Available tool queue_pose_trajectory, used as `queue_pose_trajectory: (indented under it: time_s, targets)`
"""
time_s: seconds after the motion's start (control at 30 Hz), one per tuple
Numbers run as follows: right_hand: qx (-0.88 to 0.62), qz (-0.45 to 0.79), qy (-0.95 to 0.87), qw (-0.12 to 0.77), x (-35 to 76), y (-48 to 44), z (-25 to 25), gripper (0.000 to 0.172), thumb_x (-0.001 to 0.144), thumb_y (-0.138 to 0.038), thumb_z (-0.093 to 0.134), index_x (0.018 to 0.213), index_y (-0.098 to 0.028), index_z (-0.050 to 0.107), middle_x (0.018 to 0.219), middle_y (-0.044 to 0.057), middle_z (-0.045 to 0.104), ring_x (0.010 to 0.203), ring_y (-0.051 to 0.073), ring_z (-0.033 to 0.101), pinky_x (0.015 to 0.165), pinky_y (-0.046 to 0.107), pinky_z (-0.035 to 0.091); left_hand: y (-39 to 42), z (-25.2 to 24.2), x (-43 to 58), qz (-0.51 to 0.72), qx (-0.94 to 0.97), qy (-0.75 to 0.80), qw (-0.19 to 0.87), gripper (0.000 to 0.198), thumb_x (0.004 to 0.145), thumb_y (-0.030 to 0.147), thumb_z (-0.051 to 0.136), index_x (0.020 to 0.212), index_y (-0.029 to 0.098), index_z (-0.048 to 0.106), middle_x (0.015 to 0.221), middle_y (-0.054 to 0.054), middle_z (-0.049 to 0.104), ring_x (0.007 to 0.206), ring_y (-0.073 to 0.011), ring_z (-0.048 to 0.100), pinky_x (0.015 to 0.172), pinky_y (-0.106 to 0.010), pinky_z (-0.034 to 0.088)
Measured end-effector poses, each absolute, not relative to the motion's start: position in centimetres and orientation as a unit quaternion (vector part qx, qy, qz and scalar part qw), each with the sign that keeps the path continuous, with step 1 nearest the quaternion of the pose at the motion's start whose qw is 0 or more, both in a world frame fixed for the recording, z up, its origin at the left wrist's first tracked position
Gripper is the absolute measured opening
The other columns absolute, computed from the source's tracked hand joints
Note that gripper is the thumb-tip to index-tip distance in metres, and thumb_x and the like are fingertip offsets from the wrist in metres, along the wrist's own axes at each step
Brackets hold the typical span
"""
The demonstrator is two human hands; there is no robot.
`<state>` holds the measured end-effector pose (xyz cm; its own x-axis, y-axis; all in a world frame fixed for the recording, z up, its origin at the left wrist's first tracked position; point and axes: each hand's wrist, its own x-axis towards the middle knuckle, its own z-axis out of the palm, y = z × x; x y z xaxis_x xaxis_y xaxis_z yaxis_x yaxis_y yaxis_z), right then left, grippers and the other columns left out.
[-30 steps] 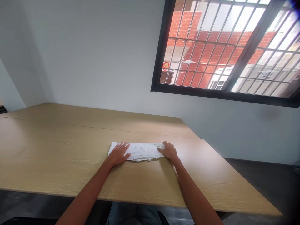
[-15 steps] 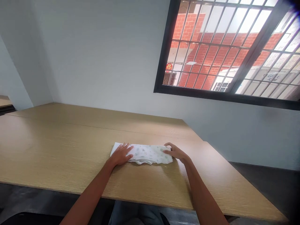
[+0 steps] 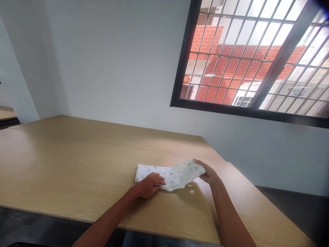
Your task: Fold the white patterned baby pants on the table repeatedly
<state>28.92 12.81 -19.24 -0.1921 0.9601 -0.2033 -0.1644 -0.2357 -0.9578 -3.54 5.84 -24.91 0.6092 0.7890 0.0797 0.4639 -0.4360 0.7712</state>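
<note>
A folded white cloth (image 3: 172, 174) with a small printed pattern lies on the wooden table, long side across. Its left part rests flat, while the right end is raised off the surface and bent upward. My right hand (image 3: 207, 172) grips that raised end, its thumb hidden behind or under the fabric. On the front edge near the cloth's middle is my left hand (image 3: 150, 184), fingers bunched over the top and thumb close beneath them at the edge. The cloth's front edge shows several loose, wavy layers.
The pale wooden table (image 3: 77, 164) runs wide to the left, with a seam along its far part. Its right edge slants toward me. Behind it stand a white wall (image 3: 115, 68) and a dark-framed barred window (image 3: 231, 103).
My right hand has lifted the cloth's right end up off the table. My left hand has slid right from the left end toward the middle, its fingers drawing together. The cloth has shifted right.
</note>
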Motion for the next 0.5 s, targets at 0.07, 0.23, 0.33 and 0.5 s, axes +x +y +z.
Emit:
queue_pose_trajectory:
  time_s: [0.07,0.23,0.33,0.5]
  targets:
    - [-0.42,0.678,-0.377,0.471,27.8,12.5,-18.0,0.046,0.067,-0.043,0.084,0.089,-0.016,0.053,0.081,0.003,0.056,0.072,0.014,0.055,0.065,0.026,0.049,5.9,-24.3,-3.5,0.271,0.766,0.413,0.412,0.038,0.083,0.036,0.043,0.116,0.034,0.061,0.137,0.004,0.05,0.135,-0.014,0.039,0.132,-0.045,0.019]
    - [-0.415,0.661,-0.397,0.483,21.0,11.9,-14.6,0.042,0.066,-0.036,0.083,0.082,-0.016,0.05,0.077,-0.001,0.053,0.069,0.012,0.053,0.063,0.024,0.049,7.2,-21.8,-7.5,0.428,0.478,0.456,0.617,0.045,0.076,0.05,0.05,0.114,0.026,0.056,0.121,-0.005,0.06,0.12,-0.0188,0.055,0.114,-0.044,0.043]
    - [-0.46,0.61,-0.473,0.439,15.2,12.1,-14.4,0.028,0.078,-0.036,0.069,0.085,-0.013,0.054,0.076,0.001,0.053,0.063,0.009,0.05,0.052,0.02,0.044,7.8,-20.9,-9.8,0.38,0.397,0.429,0.717,0.052,0.075,0.055,0.05,0.117,0.024,0.052,0.126,-0.008,0.058,0.116,-0.0208,0.059,0.099,-0.036,0.051]
    - [-0.519,0.543,-0.524,0.402,7.5,12.4,-18.1,0.022,0.076,-0.027,0.069,0.081,-0.012,0.054,0.065,0.0,0.05,0.053,0.011,0.049,0.044,0.021,0.04,8.2,-21.4,-10.4,0.388,0.325,0.447,0.738,0.064,0.076,0.06,0.044,0.126,0.02,0.038,0.124,-0.013,0.058,0.104,-0.021,0.063,0.086,-0.035,0.057]
